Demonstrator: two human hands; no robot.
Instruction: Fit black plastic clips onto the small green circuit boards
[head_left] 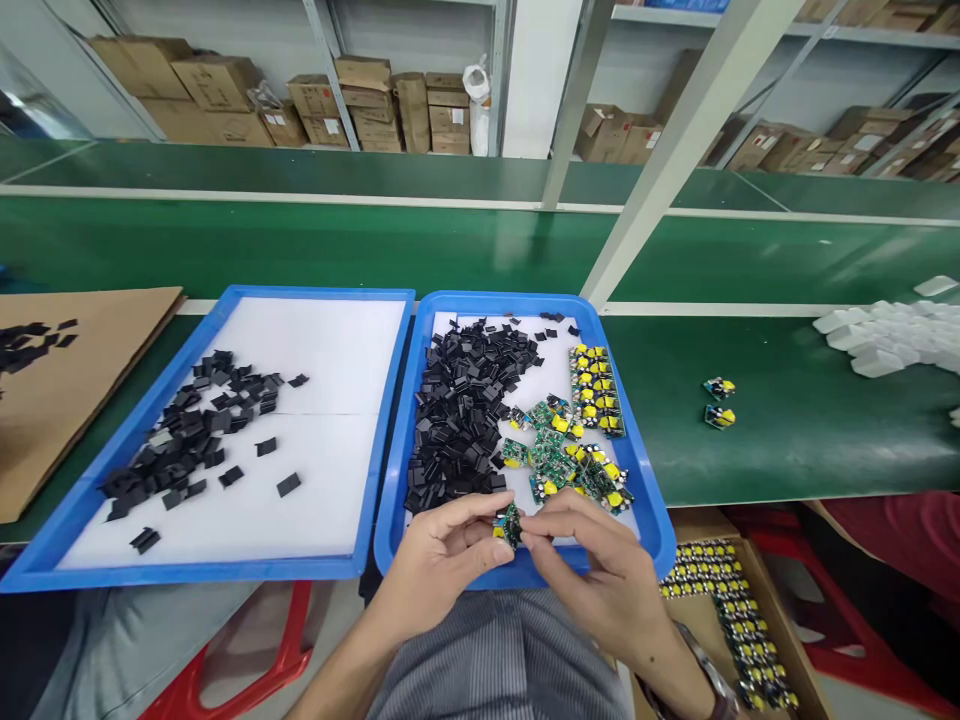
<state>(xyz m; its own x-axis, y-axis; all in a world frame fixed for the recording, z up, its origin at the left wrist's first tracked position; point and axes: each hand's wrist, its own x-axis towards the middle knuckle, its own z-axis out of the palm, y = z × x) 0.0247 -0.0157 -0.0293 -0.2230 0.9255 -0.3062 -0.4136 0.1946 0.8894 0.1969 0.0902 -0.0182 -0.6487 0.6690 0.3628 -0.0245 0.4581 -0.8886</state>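
Observation:
My left hand and my right hand meet over the near rim of the right blue tray. Together they pinch one small green circuit board with a yellow part on it. Both sets of fingers are closed around it. Just beyond my hands, inside that tray, lie a heap of small black plastic pieces and several green circuit boards with yellow parts.
A second blue tray to the left holds more black pieces. Two loose boards lie on the green bench. White plastic parts sit far right, brown cardboard far left, a box of boards below right.

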